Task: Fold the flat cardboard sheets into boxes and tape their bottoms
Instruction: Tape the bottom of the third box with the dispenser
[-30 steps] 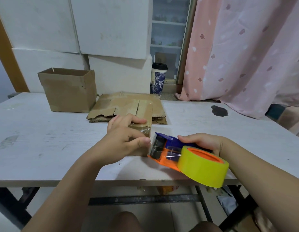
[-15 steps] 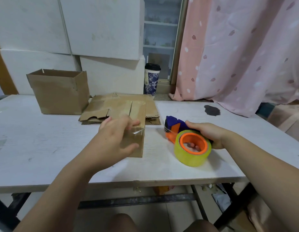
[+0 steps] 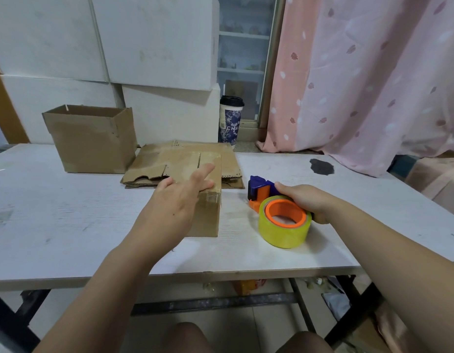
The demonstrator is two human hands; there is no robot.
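Note:
A small cardboard box (image 3: 208, 217) stands on the white table (image 3: 68, 225) with clear tape across its top. My left hand (image 3: 175, 207) lies over it with fingers straight, pressing on the taped top. To the right, my right hand (image 3: 304, 200) grips the handle of an orange and blue tape dispenser (image 3: 261, 192) with a yellow tape roll (image 3: 284, 230); the dispenser rests on the table. Behind the box lies a pile of flat cardboard sheets (image 3: 180, 161). An open folded box (image 3: 91, 138) stands at the back left.
A lidded paper cup (image 3: 231, 118) stands behind the table near a glass cabinet. White blocks are stacked against the wall at the back. A pink curtain (image 3: 360, 72) hangs on the right. A dark stain (image 3: 321, 166) marks the table's right side.
My right hand has pulled the tape dispenser away from the small box and set it down on the table. My left hand has opened and flattened on the taped top.

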